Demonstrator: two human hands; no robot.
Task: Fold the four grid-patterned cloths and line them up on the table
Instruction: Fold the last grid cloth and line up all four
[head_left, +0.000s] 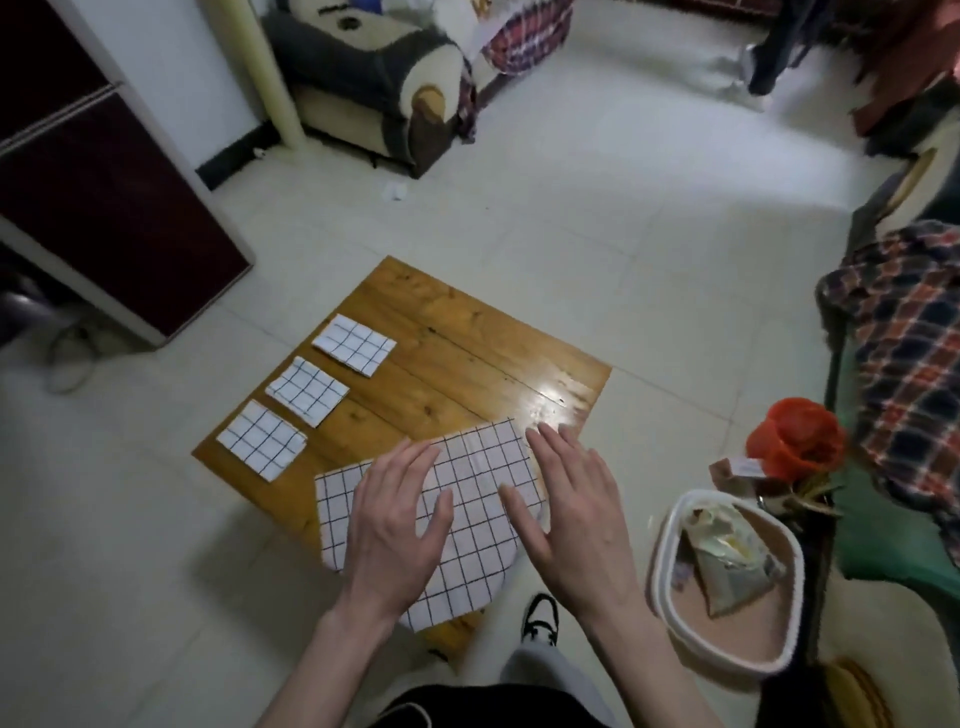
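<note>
1. On the wooden table (467, 332), along its left edge: three folded grid cloths in a row, apart from one another — far cloth (354, 344), middle cloth (307, 391), near cloth (262, 439).
2. At the table's near end: fourth cloth (467, 525), unfolded and spread flat, its near part hanging past the table edge, a crease down its far half.
3. Left hand (396, 525): flat, palm down on the left part of the fourth cloth, fingers straight and slightly spread, thumb out to the right; gripping nothing.
4. Right hand (574, 506): flat, palm down at the right edge of the same cloth, fingers straight, fingertips reaching onto bare wood past the cloth's far right corner, thumb lying on the cloth; gripping nothing.
5. Between the two hands: a bare strip of grid cloth.
6. Right of the table, on the floor: white-rimmed basket (670, 540) holding a crumpled bag; just beyond it, an orange basket (795, 436).
7. Far right: plaid fabric (904, 332) draped over furniture.
8. Far left: dark cabinet (104, 182); beyond the table, an armchair (374, 88).
9. Below the table's near edge: a black-and-white shoe (540, 618) on the tiled floor.
</note>
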